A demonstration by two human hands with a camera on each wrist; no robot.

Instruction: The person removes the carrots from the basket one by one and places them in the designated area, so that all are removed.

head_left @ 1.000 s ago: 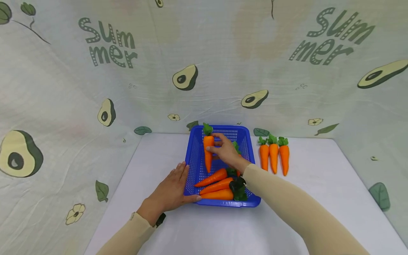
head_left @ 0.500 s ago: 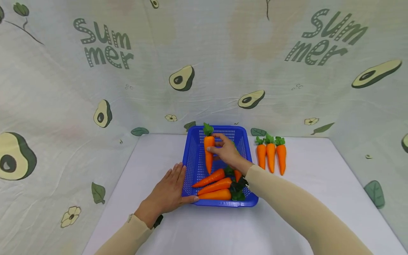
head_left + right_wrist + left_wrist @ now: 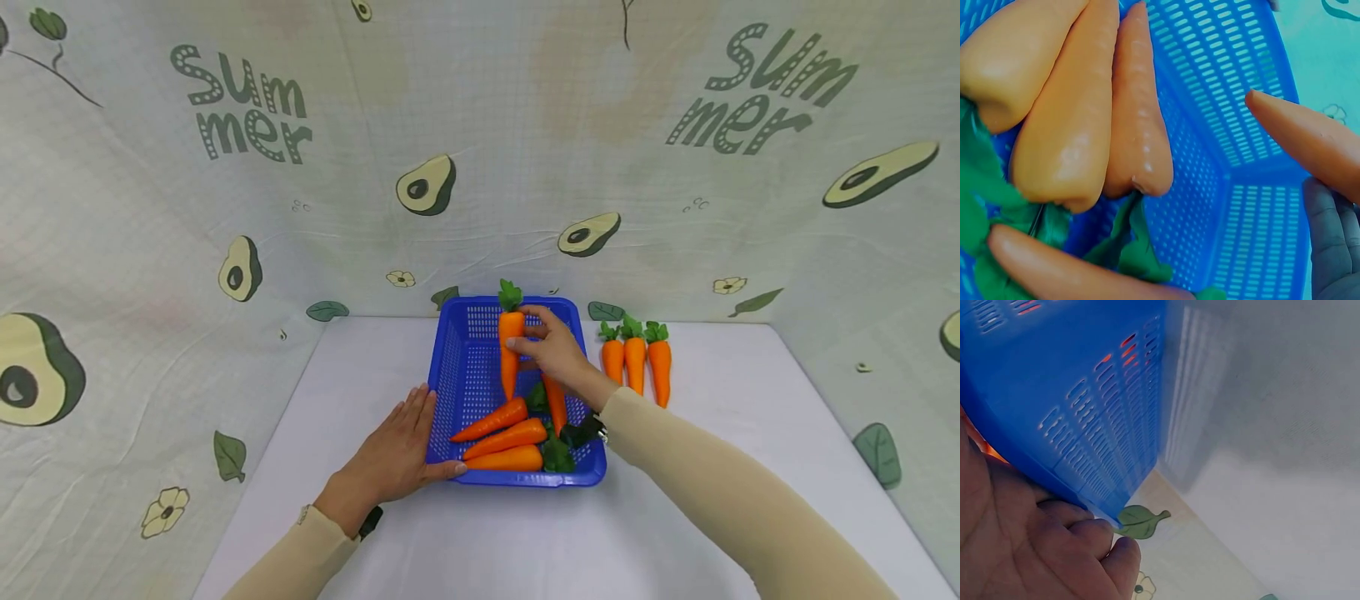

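In the head view, my right hand [image 3: 557,346] grips an orange carrot [image 3: 509,354] with a leafy green top, held upright above the back part of a blue perforated basket [image 3: 442,346]. The carrot's tip points down; the right wrist view shows that tip [image 3: 1285,119] and part of the fingers [image 3: 1329,231]. Along the basket's left side lies my left hand [image 3: 390,446], fingers straight against the rim and thumb on the front corner. Three carrots [image 3: 504,457] lie sideways in the front of the basket. Another carrot [image 3: 553,402] lies lengthwise by the right wall, partly hidden under my right hand.
Three carrots [image 3: 635,362] lie side by side on the white table [image 3: 720,417], right of the basket. A pale cloth [image 3: 495,125] printed with avocados and lettering hangs behind the table and at both sides.
My right hand has moved a little to the right and back with the carrot, baring more of the carrot by the right wall. The left hand keeps its place on the basket.
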